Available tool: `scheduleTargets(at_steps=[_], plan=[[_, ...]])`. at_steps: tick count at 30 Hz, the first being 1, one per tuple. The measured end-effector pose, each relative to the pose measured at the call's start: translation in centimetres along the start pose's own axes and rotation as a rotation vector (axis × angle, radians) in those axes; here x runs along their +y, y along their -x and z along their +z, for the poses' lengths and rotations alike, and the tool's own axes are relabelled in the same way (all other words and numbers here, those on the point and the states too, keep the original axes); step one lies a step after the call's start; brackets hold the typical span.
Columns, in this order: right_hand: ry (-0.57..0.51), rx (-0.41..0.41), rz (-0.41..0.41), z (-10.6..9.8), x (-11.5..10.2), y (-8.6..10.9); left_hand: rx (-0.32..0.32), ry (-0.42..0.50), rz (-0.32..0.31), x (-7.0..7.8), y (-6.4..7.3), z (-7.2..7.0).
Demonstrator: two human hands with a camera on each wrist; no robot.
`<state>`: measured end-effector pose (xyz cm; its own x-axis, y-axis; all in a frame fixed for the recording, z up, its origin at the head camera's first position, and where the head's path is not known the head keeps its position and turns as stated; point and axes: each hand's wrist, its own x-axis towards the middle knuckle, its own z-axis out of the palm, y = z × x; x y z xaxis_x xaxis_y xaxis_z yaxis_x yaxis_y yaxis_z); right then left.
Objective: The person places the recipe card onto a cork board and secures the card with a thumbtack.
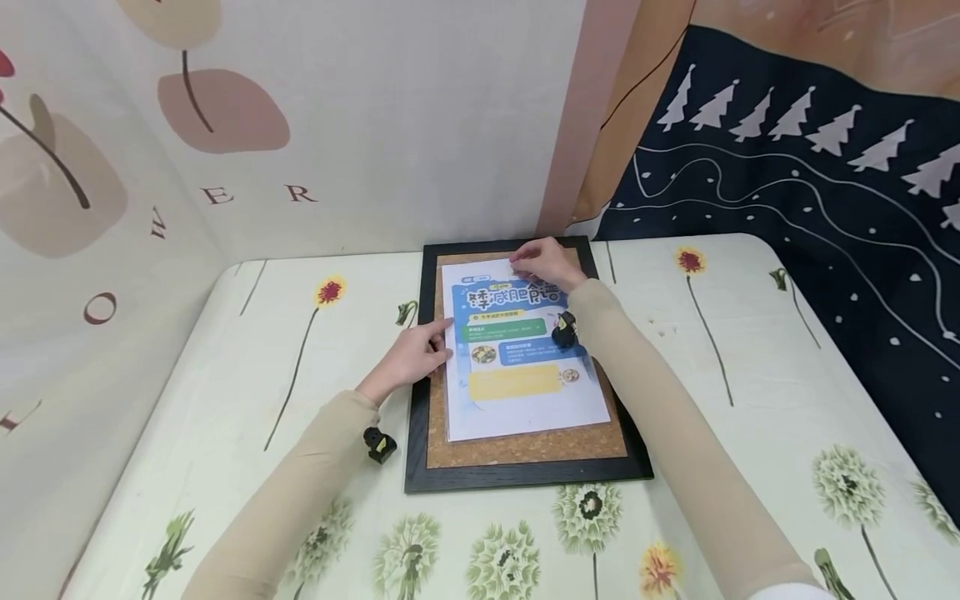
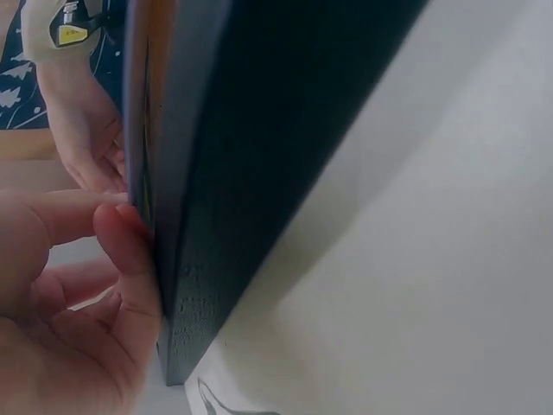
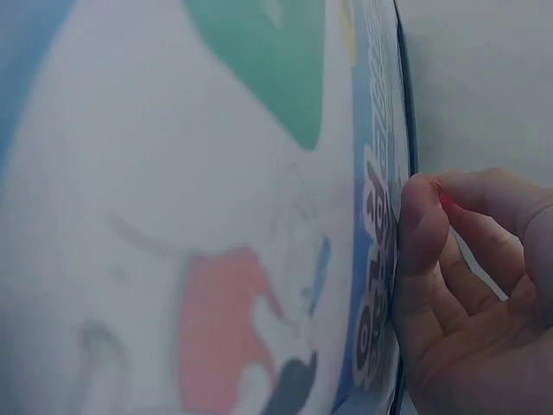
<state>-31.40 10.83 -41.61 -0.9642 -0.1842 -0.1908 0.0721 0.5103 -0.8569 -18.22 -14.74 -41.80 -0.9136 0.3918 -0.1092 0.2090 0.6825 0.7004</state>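
Observation:
A printed sheet [image 1: 525, 417] with blue, green and yellow blocks lies on a cork board [image 1: 525, 451] with a black frame [image 1: 528, 475]. At the sheet's left edge my left hand [image 1: 408, 358] rests its index finger and thumb, with the fingers fairly straight. The left wrist view shows those fingertips close along the black frame side [image 2: 186, 285]. My right hand [image 1: 550, 264] is over the sheet's top edge. Between its thumb and index finger it pinches a small red pushpin [image 3: 445, 200], mostly hidden by the fingertips; whether its point is in the cork cannot be seen.
The board lies on a table with a flower-printed cloth [image 1: 337, 483], near its back edge. A pale printed curtain [image 1: 412, 125] hangs behind, and a dark cloth with white trees [image 1: 750, 183] is at the right. Each wrist wears a black strap device [image 1: 380, 446].

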Motion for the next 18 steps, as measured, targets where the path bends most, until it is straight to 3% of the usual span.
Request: scheduleTargets(at_steps=[6,18], plan=[[0.012,-0.010,-0.026,-0.1,0.0,-0.3,-0.057,0.008,-0.014,0.0,-0.1,-0.4],[0.078,-0.041,-0.056,0.4,-0.7,-1.2,-0.083,0.035,0.003,-0.4,0.2,-0.7]])
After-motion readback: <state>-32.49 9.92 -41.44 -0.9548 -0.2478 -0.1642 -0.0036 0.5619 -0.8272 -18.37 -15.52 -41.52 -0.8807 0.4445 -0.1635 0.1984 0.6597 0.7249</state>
